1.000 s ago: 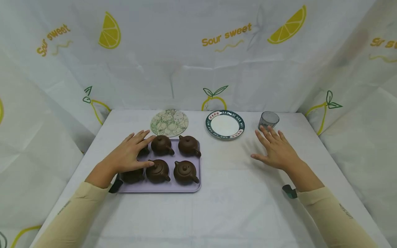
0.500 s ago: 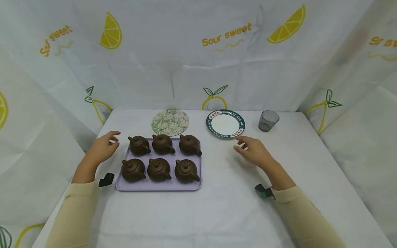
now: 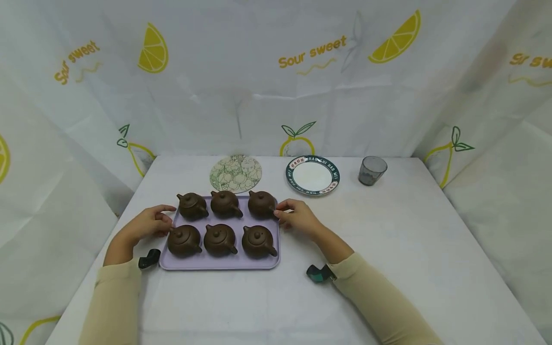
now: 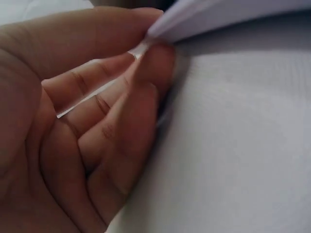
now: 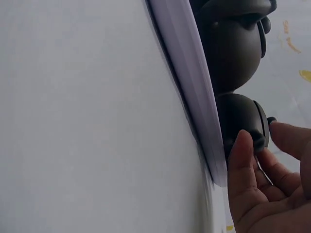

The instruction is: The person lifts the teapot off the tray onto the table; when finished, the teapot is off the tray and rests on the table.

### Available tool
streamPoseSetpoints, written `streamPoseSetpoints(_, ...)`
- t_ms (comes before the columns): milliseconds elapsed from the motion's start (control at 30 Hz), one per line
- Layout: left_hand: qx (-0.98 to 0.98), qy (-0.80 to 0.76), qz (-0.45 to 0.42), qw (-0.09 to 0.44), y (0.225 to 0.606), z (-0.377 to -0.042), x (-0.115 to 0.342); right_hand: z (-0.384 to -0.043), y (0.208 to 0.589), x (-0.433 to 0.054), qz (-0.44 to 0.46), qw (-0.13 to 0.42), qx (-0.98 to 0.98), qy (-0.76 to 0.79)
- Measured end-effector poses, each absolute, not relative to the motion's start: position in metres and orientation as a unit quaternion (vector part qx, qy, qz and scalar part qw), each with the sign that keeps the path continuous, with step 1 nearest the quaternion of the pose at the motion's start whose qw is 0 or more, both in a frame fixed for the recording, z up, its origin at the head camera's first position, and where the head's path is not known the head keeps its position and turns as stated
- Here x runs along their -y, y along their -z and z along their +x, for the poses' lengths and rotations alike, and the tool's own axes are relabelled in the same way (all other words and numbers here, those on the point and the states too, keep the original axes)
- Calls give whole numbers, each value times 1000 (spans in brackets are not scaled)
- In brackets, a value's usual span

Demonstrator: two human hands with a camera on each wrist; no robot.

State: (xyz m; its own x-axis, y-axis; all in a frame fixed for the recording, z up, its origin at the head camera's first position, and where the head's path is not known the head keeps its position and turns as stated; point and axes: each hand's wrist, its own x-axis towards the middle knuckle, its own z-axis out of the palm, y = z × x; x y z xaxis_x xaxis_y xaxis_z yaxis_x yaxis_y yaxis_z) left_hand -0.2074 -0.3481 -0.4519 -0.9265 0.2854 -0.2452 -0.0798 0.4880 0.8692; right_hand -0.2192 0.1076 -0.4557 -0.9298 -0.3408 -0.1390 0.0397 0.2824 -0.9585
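A lilac tray (image 3: 202, 263) carries several brown teapots in two rows, all upright. My left hand (image 3: 142, 225) is at the tray's left side. In the left wrist view its thumb lies over the edge of the tray (image 4: 209, 20) and the index fingertip lies under it, pinching the rim. My right hand (image 3: 299, 218) is at the right side, fingers bent beside the handle of the back right teapot (image 3: 260, 203). The right wrist view shows a gap between thumb and fingers, with the teapot handle close to them and the tray rim (image 5: 192, 73) just beside the index finger.
Behind the tray lies a round green-patterned mat (image 3: 235, 173). A white plate with a dark green rim (image 3: 312, 190) and a grey see-through cup (image 3: 372, 170) stand at the back right. A lemon-print white curtain (image 3: 241, 62) closes off the back and sides.
Both hands were spread open, the left over the teapots, the right near the cup. The left drew back to the tray's left edge; the right swept left to its right edge.
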Motion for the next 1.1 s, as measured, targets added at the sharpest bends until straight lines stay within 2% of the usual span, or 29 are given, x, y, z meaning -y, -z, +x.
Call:
streamPoseSetpoints(267,-852,-499,64,143,470,-201,357,-218,462,-96,-92,150,-773,609)
streamPoseSetpoints(533,-856,-495,78,126,473,-200,358,-214,461,-101,-98,101,-797,587)
streamPoseSetpoints(1100,-849,-503,103,127,470,-201,358,-197,445,-154,-84,89,-781,612)
